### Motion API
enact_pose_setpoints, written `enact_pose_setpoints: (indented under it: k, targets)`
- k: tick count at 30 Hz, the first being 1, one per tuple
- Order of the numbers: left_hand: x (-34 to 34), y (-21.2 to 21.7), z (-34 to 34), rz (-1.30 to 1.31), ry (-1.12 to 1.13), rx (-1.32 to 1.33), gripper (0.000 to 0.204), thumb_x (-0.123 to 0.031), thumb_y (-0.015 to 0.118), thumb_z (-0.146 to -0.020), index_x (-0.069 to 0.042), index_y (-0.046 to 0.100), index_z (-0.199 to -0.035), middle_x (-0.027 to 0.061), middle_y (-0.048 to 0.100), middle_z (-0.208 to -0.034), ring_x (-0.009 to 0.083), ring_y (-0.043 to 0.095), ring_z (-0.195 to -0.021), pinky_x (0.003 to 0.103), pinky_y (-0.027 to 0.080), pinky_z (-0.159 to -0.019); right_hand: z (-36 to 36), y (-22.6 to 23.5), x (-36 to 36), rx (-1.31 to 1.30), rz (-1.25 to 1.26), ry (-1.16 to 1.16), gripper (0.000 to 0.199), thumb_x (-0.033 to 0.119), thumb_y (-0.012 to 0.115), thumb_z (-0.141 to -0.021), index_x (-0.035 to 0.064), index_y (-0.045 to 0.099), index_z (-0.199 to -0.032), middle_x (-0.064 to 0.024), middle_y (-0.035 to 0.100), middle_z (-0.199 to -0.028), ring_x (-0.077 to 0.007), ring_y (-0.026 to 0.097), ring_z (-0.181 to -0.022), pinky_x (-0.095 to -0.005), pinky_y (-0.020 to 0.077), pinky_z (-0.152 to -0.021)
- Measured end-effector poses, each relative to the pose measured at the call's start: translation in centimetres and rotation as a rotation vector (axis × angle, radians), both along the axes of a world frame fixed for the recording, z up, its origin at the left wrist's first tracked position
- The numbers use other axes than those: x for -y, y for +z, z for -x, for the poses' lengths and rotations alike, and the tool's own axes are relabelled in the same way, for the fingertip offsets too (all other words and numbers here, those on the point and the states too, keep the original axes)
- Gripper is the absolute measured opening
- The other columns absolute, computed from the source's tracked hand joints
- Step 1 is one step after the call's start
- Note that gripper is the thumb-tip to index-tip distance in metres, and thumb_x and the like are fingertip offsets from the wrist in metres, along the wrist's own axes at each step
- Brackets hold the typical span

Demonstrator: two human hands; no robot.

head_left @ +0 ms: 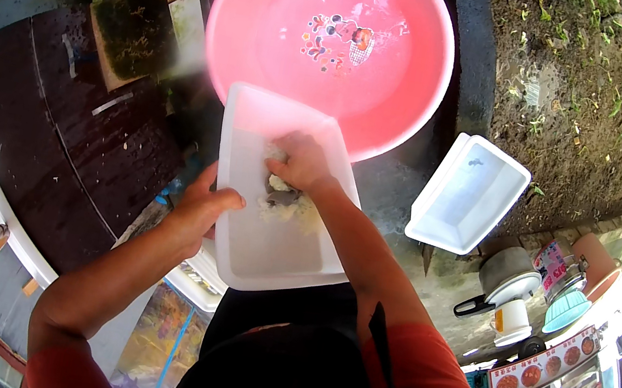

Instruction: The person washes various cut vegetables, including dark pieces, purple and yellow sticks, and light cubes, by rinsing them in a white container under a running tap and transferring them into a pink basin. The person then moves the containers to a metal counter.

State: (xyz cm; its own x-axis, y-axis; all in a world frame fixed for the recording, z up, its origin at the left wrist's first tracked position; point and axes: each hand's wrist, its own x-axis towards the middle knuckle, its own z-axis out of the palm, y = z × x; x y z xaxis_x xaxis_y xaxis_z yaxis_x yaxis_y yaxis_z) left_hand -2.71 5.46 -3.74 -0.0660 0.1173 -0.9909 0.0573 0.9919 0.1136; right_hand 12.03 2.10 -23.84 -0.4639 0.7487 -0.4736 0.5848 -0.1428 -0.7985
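Washing a white tray (268, 253), held tilted over the pink basin (424, 57). Left hand (201, 209) clamped on the tray's left rim, thumb hooked over the edge inside. Right hand (301, 164) inside the tray, fingers curled onto a scrub pad (279, 189) with suds around it. To do it well: keep the left grip firm so the tray doesn't twist, press the pad flat, work into corners, let suds run toward the basin. Second white tray (472, 192) sits apart on the right

The white tray (269, 245) looks like smooth, matt plastic; the pink basin (395, 85) beyond the hands is glossy, wet plastic.
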Motion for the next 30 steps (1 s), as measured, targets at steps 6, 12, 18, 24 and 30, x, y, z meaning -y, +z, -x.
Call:
enact_pose_setpoints:
  k: [6,12,18,24,30]
  targets:
    - [-0.4,0.1,0.1,0.031,-0.048,-0.037,0.073,-0.017,0.06,-0.07,-0.019,0.031,-0.136,0.0048,0.054,-0.112,0.0172,0.055,-0.096,0.037,0.048,-0.072,0.5,-0.1,0.3,-0.017,0.001,-0.009,0.046,0.033,0.065,-0.072,0.0103,0.06,-0.111,-0.0127,0.059,-0.104,-0.0302,0.053,-0.098,-0.0394,0.0424,-0.086]
    - [-0.8,1.2,0.3,0.033,-0.077,-0.059,0.073,-0.02,0.061,-0.07,-0.02,0.032,-0.136,0.0048,0.055,-0.11,0.0172,0.054,-0.097,0.04,0.045,-0.072,1.2,0.9,0.0,-0.033,0.046,-0.027,0.045,0.033,0.066,-0.071,0.0108,0.061,-0.109,-0.0123,0.058,-0.101,-0.0301,0.053,-0.097,-0.0391,0.0425,-0.086]
    - [-0.6,2.2,1.0,0.02,-0.044,-0.031,0.074,-0.022,0.061,-0.07,-0.02,0.03,-0.137,0.0056,0.054,-0.111,0.0182,0.054,-0.097,0.041,0.045,-0.071,2.4,1.4,0.5,-0.112,0.081,-0.056,0.044,0.031,0.069,-0.069,0.0083,0.062,-0.106,-0.0128,0.059,-0.099,-0.0297,0.056,-0.093,-0.0375,0.0449,-0.082]
    - [-1.2,4.4,0.4,0.073,-0.045,-0.103,0.074,-0.025,0.061,-0.069,-0.019,0.03,-0.136,0.0058,0.054,-0.111,0.0184,0.054,-0.095,0.039,0.045,-0.067,3.3,1.9,1.6,-0.165,0.04,-0.079,0.045,0.029,0.069,-0.069,0.0057,0.061,-0.107,-0.0143,0.059,-0.097,-0.0298,0.056,-0.09,-0.038,0.0452,-0.08]
    - [-0.4,5.1,1.3,0.079,-0.092,-0.116,0.072,-0.029,0.062,-0.067,-0.019,0.034,-0.133,0.0034,0.057,-0.104,0.0159,0.056,-0.086,0.035,0.041,-0.057,4.0,3.7,2.1,-0.248,0.168,-0.1,0.044,0.031,0.069,-0.069,0.0072,0.061,-0.106,-0.0135,0.058,-0.097,-0.0306,0.055,-0.088,-0.0383,0.045,-0.079]
